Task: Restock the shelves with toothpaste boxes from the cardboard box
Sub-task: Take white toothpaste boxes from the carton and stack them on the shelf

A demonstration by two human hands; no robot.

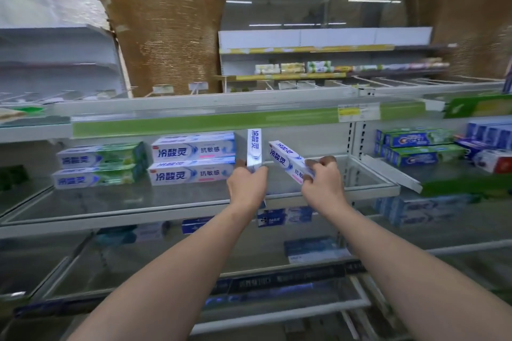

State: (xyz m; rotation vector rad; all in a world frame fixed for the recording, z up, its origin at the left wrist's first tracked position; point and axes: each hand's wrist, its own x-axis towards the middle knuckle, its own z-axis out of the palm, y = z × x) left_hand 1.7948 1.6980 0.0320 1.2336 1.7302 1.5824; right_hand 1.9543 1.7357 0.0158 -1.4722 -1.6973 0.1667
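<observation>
Both hands are up at the middle shelf, each holding a toothpaste box. Left hand has fingers and thumb clamped on the bottom end of an upright box, which stands on end just beside the right end of the stacked white-and-blue boxes; I can't tell whether they touch. Right hand pinches the lower end of a tilted box, fingers curled over its top edge, upper end leaning left toward the upright one, the two apart. Green-and-white boxes are stacked two high toward the shelf's left end. Crest boxes sit in the next bay, right. The cardboard box isn't in view.
</observation>
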